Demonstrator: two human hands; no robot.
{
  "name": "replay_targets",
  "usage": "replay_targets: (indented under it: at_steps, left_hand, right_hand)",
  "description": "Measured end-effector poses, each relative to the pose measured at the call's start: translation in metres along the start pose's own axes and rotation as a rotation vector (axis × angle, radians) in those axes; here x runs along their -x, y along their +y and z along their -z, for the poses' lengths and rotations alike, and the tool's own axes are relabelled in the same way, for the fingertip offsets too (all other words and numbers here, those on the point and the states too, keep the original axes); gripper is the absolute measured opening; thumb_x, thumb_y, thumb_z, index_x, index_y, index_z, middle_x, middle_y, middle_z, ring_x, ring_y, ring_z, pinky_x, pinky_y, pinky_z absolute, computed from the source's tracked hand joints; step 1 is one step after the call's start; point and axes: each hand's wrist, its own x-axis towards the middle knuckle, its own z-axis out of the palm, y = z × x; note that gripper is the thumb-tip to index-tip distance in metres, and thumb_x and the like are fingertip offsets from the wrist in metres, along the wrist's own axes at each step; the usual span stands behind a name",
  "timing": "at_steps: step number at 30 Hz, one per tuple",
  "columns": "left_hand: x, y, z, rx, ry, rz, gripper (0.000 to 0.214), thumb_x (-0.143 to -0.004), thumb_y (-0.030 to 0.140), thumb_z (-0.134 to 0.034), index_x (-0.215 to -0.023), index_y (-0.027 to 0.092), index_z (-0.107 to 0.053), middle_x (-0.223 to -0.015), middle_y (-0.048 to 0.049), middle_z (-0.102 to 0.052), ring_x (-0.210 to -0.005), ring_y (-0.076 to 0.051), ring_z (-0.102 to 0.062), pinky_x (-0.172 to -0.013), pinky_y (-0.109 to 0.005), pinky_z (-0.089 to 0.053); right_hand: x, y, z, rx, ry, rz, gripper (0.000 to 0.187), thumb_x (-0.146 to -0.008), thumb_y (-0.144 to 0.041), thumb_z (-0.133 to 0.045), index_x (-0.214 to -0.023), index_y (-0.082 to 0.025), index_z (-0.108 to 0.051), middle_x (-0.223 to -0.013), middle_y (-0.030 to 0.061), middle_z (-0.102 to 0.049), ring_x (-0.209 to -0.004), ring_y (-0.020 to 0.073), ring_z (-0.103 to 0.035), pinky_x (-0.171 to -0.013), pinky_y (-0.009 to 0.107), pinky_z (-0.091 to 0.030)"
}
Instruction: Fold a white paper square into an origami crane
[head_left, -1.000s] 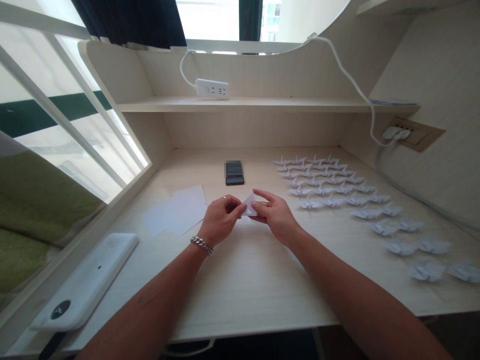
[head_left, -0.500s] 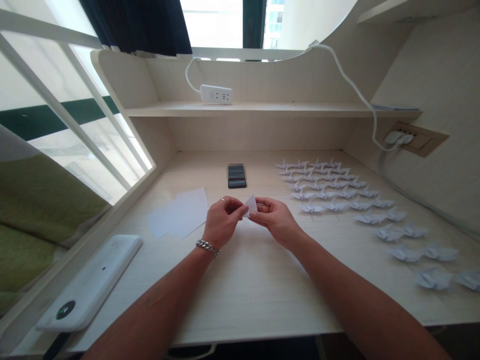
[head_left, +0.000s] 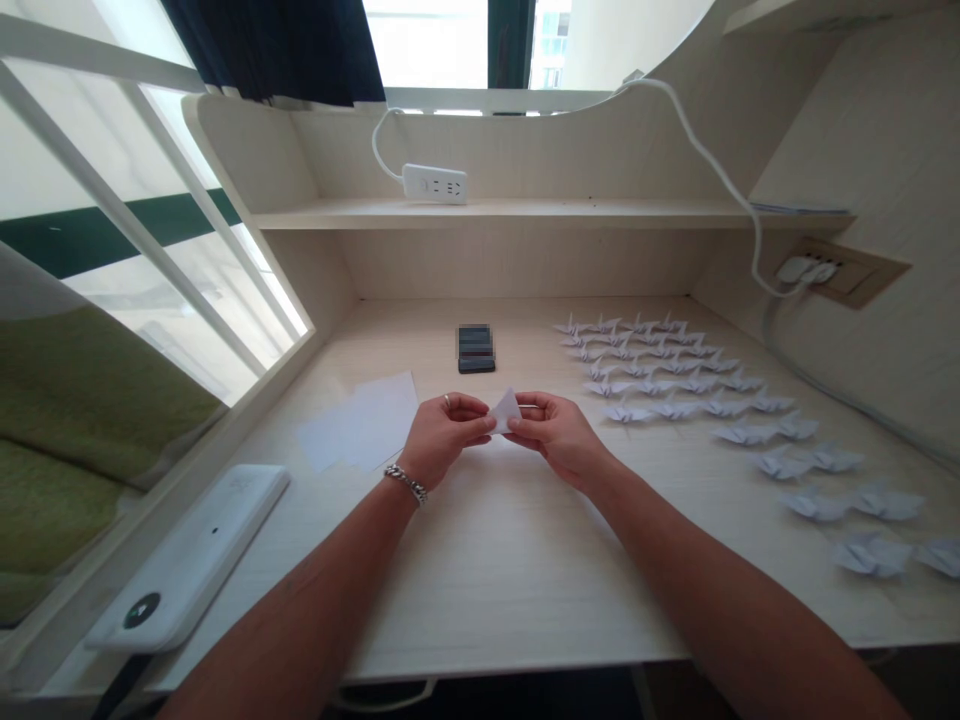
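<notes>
A small white piece of folded paper (head_left: pixel 505 411), pointed at the top, is held just above the middle of the desk. My left hand (head_left: pixel 444 436) pinches its left side between thumb and fingers; a ring and a chain bracelet are on this hand and wrist. From the other side, my right hand (head_left: pixel 556 434) grips the right edge, thumb in front. White paper sheets (head_left: pixel 364 425) lie loosely overlapped to the left of my left hand. Rows of white folded paper cranes (head_left: pixel 679 385) stand to the right of my right hand.
Beyond my hands lies a dark phone (head_left: pixel 476 348) on the desk. A long white device (head_left: pixel 199 560) with a round display sits at the left edge. A power strip (head_left: pixel 434 185) rests on the shelf (head_left: pixel 525 215); a white cable (head_left: pixel 709 170) runs to the wall socket (head_left: pixel 851 272).
Both hands keep hold of the folded paper and have spread slightly apart, so more of it shows between them. The view has shifted a little.
</notes>
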Motion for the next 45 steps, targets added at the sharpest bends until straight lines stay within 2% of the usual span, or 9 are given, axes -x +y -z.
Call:
replay_targets:
  at_steps: [19,26,28,30,32,34,37,41,45]
  left_hand:
    - [-0.004,-0.005,0.001,-0.020,0.011,0.044,0.040,-0.046,0.020,-0.088,-0.078,0.011,-0.065,-0.070,-0.0020,-0.066,-0.063,-0.012,-0.063,-0.062,-0.026,-0.052]
    - [-0.002,0.000,0.007,-0.277,-0.160,-0.161,0.032,-0.056,0.027,-0.084,-0.084,0.015,-0.072,-0.081,-0.0053,-0.071,-0.075,-0.017,-0.064,-0.073,-0.031,-0.050]
    - [-0.001,0.001,0.007,-0.407,-0.147,-0.241,0.023,-0.062,0.031,-0.080,-0.078,0.016,-0.073,-0.085,-0.0064,-0.072,-0.080,-0.019,-0.064,-0.076,-0.032,-0.049]
    - [-0.001,0.003,0.007,-0.475,-0.077,-0.308,0.020,-0.067,0.036,-0.076,-0.073,0.016,-0.073,-0.096,-0.0081,-0.071,-0.088,-0.021,-0.064,-0.080,-0.032,-0.048]
    - [-0.001,0.004,0.007,-0.448,-0.020,-0.327,0.023,-0.068,0.038,-0.074,-0.073,0.016,-0.072,-0.102,-0.0090,-0.070,-0.093,-0.021,-0.064,-0.081,-0.031,-0.048]
    - [-0.002,0.004,0.006,-0.357,-0.009,-0.285,0.027,-0.068,0.040,-0.075,-0.075,0.014,-0.071,-0.091,-0.0088,-0.071,-0.084,-0.020,-0.064,-0.076,-0.030,-0.049]
    - [-0.005,0.002,0.005,-0.219,0.014,-0.193,0.034,-0.065,0.043,-0.077,-0.078,0.012,-0.069,-0.072,-0.0061,-0.070,-0.069,-0.017,-0.063,-0.068,-0.029,-0.049]
    - [-0.006,0.000,0.006,-0.167,0.095,-0.142,0.037,-0.061,0.044,-0.079,-0.077,0.013,-0.067,-0.070,-0.0047,-0.069,-0.065,-0.014,-0.062,-0.063,-0.026,-0.050]
    - [-0.006,0.002,0.007,-0.174,0.139,-0.123,0.039,-0.062,0.045,-0.079,-0.078,0.012,-0.066,-0.066,-0.0040,-0.068,-0.060,-0.013,-0.062,-0.056,-0.024,-0.049]
  right_hand:
    - [-0.002,-0.001,0.003,-0.003,-0.009,-0.065,0.025,-0.070,-0.015,-0.071,-0.094,-0.014,-0.064,-0.084,0.0062,-0.071,-0.078,0.0166,-0.068,-0.081,0.035,-0.057]
    - [0.000,-0.007,0.004,0.098,0.073,-0.014,0.044,-0.068,-0.014,-0.070,-0.110,-0.020,-0.059,-0.083,0.0021,-0.069,-0.074,0.0152,-0.066,-0.070,0.032,-0.057]
    - [0.000,-0.008,0.004,0.143,0.071,0.001,0.035,-0.069,-0.021,-0.072,-0.103,-0.020,-0.063,-0.083,0.0023,-0.068,-0.071,0.0143,-0.066,-0.069,0.030,-0.055]
    - [-0.001,-0.008,0.005,0.240,0.029,0.041,0.027,-0.072,-0.035,-0.072,-0.092,-0.017,-0.067,-0.081,0.0034,-0.067,-0.068,0.0135,-0.064,-0.069,0.029,-0.053]
    - [-0.001,-0.008,0.007,0.456,-0.021,0.135,0.035,-0.069,-0.043,-0.073,-0.092,-0.017,-0.069,-0.080,0.0031,-0.065,-0.066,0.0128,-0.060,-0.066,0.028,-0.049]
    - [0.000,-0.007,0.009,0.738,-0.012,0.258,0.039,-0.067,-0.042,-0.074,-0.099,-0.020,-0.070,-0.080,0.0014,-0.064,-0.064,0.0121,-0.054,-0.062,0.026,-0.044]
    - [-0.001,-0.005,0.012,0.975,0.019,0.320,0.027,-0.080,-0.036,-0.061,-0.100,-0.023,-0.071,-0.073,-0.0002,-0.061,-0.062,0.0120,-0.049,-0.059,0.025,-0.037]
    - [-0.003,-0.002,0.017,0.918,-0.149,0.168,0.027,-0.084,-0.038,-0.053,-0.090,-0.019,-0.072,-0.066,-0.0006,-0.058,-0.058,0.0114,-0.046,-0.055,0.024,-0.033]
    - [-0.002,-0.004,0.019,0.629,-0.196,-0.046,0.036,-0.078,-0.049,-0.061,-0.080,-0.014,-0.069,-0.065,0.0013,-0.059,-0.059,0.0119,-0.051,-0.057,0.024,-0.037]
